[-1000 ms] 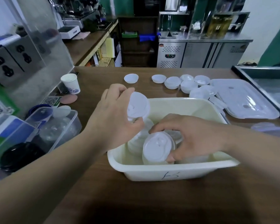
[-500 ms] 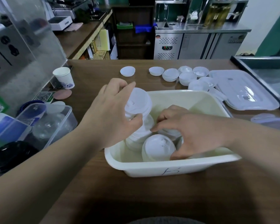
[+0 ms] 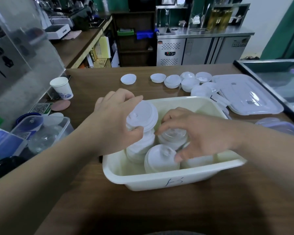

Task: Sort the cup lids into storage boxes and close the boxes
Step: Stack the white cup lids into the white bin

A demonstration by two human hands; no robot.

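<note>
A cream storage box stands on the brown table in front of me, open, with stacks of white cup lids inside. My left hand grips the top of a tall leaning lid stack at the box's left side. My right hand reaches into the box, fingers spread over a lid stack, thumb touching the near stack. Whether it actually holds a lid I cannot tell. More loose white lids lie in a row behind the box. The box's clear cover lies at the right.
A paper cup stands at the left by a grey panel. A clear container with clear lids and a black lid sit at the left edge. Another clear box is partly hidden behind my right arm. A glass case borders the right.
My right hand has slid back from the near lid stack onto the stack behind it. My left hand keeps its grip on the tall stack. The view has tilted slightly.
</note>
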